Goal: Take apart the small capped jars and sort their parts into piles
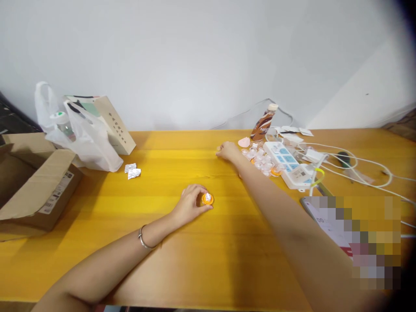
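My left hand [191,203] rests on the yellow wooden table [162,242], fingers curled round a small orange cap-like piece with a clear top [207,199]. My right hand [228,151] is stretched far out across the table with its fingers drawn together at the tips; whether anything is pinched in them is too small to see. It lies just left of a cluster of several small clear plastic pieces [261,159], some of them orange. A silver bracelet [143,241] sits on my left wrist.
A white power strip [287,164] with plugs and white cables [357,167] lies at right, with a brown drink bottle [264,123] behind. A phone [320,212] lies near the right. Two foil wrappers [131,170], a plastic bag [81,134], a paper bag [113,125] and an open cardboard box [35,182] stand at left.
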A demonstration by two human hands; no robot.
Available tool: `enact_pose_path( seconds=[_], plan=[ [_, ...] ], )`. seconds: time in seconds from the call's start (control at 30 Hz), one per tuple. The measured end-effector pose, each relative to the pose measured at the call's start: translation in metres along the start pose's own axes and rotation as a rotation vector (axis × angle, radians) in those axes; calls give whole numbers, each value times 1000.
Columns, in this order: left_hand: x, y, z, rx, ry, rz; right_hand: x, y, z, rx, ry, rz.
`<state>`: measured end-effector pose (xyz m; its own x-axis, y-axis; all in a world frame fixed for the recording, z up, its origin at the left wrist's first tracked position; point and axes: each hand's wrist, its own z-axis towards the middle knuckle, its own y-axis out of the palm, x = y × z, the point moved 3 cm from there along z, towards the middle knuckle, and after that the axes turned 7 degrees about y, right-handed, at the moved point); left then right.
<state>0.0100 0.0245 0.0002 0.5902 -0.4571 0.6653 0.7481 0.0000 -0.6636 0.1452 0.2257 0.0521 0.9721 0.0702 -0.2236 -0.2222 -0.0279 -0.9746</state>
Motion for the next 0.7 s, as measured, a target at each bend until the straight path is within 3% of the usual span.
enact_pose_path(
  seconds=[0.13, 0.23, 0.37, 0.47, 0.57, 0.7],
  plan=[
    [1, -1, 1, -3, 9, -7, 3, -8, -13, 81, 0, 50],
    [2, -2, 1, -11, 35, -12, 4, -6, -52, 176, -175, 296],
    [5, -4, -2, -44, 78, -13, 11, 20, -129, 17, -415, 700],
    [8, -4, -6, -55, 75, 33, 19, 38, -177, -107, -523, 726],
    [14, -1, -9, -63, 82, 104, 22, 45, -200, -137, -615, 671],
    [25, 3, -14, -73, 104, 195, 23, 45, -202, -128, -617, 682]
  ],
)
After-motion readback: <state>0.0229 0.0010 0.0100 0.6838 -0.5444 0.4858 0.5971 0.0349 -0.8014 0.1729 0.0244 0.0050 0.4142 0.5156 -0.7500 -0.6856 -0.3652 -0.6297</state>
